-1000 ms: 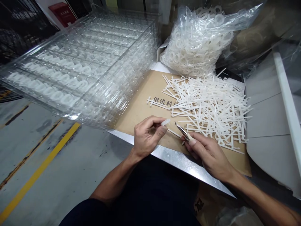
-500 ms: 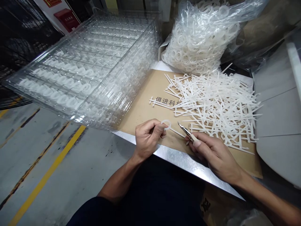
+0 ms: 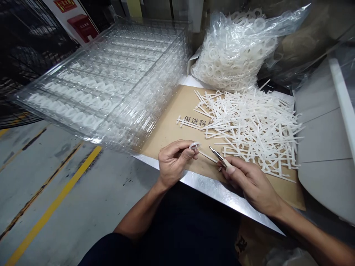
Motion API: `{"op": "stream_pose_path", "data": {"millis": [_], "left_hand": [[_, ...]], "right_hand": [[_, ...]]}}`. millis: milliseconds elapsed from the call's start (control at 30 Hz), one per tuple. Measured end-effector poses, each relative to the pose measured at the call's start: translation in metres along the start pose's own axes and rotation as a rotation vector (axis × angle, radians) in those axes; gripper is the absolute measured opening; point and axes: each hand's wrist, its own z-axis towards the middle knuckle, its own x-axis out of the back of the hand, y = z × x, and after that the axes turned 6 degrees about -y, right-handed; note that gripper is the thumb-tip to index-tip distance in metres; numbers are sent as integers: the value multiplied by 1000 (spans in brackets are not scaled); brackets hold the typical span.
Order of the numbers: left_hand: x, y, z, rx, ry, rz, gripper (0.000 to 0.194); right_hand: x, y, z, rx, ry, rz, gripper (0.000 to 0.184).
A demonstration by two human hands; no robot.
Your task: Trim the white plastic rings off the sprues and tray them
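The left hand [image 3: 174,162] pinches a white plastic ring-headed strip [image 3: 206,155]; the right hand [image 3: 248,183] grips steel, cream-handled side cutters [image 3: 217,155] just beside its stem.

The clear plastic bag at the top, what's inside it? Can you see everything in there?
The clear plastic bag is full of white plastic rings with thin stems, heaped together. The outer ones show through the film. The ones deep in the middle are covered by them, so they cannot be seen.

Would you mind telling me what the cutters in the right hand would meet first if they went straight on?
Probably the black printed characters on the kraft card, though depth is unclear.
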Motion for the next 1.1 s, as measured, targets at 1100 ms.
{"op": "stream_pose_path", "data": {"millis": [1100], "left_hand": [[-1, -5, -4, -11, -61, 104, 43]], "right_hand": [[1, -4, -2, -32, -4, 19, 39]]}}
